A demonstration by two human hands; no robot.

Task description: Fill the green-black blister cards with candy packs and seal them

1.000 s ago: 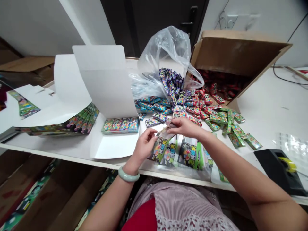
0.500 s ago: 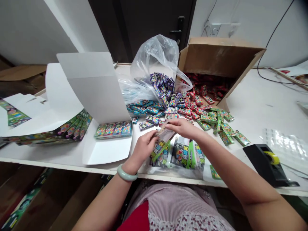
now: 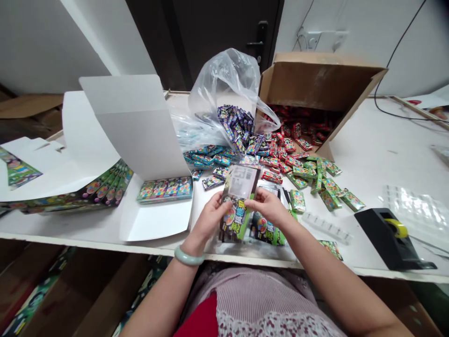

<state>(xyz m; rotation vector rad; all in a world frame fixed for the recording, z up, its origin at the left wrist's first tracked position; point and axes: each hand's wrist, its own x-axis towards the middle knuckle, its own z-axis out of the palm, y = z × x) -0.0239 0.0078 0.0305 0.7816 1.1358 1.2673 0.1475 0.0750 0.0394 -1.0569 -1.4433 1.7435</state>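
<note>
A flat printed candy pouch (image 3: 234,220), black and green with colourful lettering, is held upright over the table's front edge. My left hand (image 3: 209,213) pinches its left edge, thumb on the front. My right hand (image 3: 268,206) grips its right edge with closed fingers. A pale panel with a barcode shows on the upper part of the pouch. Another pouch (image 3: 267,230) lies on the table beneath my right hand, partly covered. Just beyond the hands are loose small candy packets: black-purple ones (image 3: 213,182), red ones (image 3: 271,176) and green ones (image 3: 298,201).
An open white box (image 3: 157,223) holding a row of packets stands left, beside more printed cartons (image 3: 105,187). Behind are a clear plastic bag (image 3: 224,70) and a tipped cardboard box (image 3: 322,84) of red packets. On the right are a clear plastic strip (image 3: 328,228) and a tape dispenser (image 3: 389,238).
The pouch's printed front and barcode panel now stand in full view between my hands, which have come lower and nearer. The clear strip and green packets on the right are now uncovered.
</note>
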